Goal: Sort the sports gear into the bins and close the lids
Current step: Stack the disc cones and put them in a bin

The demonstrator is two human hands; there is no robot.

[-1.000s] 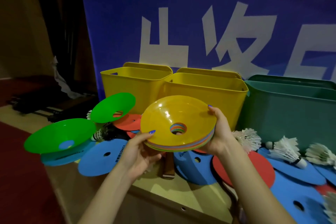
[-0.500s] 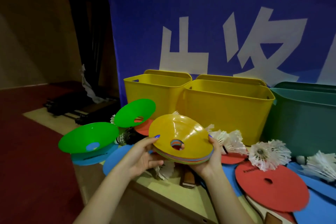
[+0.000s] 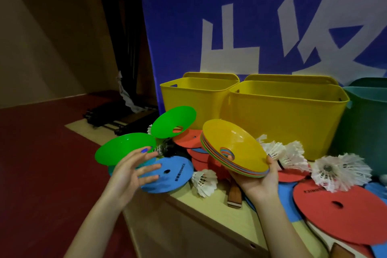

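My right hand (image 3: 258,182) holds a stack of disc cones (image 3: 240,148), a yellow one on top, tilted over the table. My left hand (image 3: 130,170) is off the stack, fingers spread, just in front of a green cone (image 3: 119,148) at the table's left end. A second green cone (image 3: 171,120) leans behind it. Two open yellow bins (image 3: 194,102) (image 3: 287,121) stand at the back, their lids upright behind them. A green bin (image 3: 364,123) is at the right edge.
Flat blue discs (image 3: 169,176) and red discs (image 3: 339,209) cover the wooden table (image 3: 211,209), with white shuttlecocks (image 3: 339,172) scattered among them. A wooden paddle handle (image 3: 233,196) lies near the front edge. Red floor drops away at the left.
My left hand has let go of the cone stack and moved left toward the green cone. My right hand alone now holds the stack, tilted more.
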